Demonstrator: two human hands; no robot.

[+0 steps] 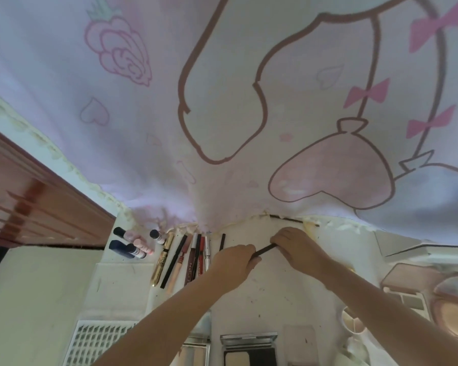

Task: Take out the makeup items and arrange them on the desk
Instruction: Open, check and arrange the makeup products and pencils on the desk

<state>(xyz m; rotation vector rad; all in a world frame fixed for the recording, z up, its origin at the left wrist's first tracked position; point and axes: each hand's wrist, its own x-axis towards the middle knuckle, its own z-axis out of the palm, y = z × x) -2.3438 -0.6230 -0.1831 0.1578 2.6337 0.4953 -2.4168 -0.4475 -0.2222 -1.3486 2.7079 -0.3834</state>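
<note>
Already a row of small bottles (132,243) and pencils and tubes (185,256) lies along the tabletop (280,286) at the left. Just right of that row, the left hand (232,262) and the right hand (295,245) each pinch an end of a thin black pencil (265,250) with curled fingers. It looks ready to be laid down; the next move calls for setting it parallel beside the row. Compacts (450,310) sit far right.

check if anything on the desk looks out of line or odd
One thing: a thin dark stick lies crosswise at the back under the curtain edge, apart from the upright row of pencils and tubes. The hands, left and right, both hold a black pencil between them, not yet placed.
</note>
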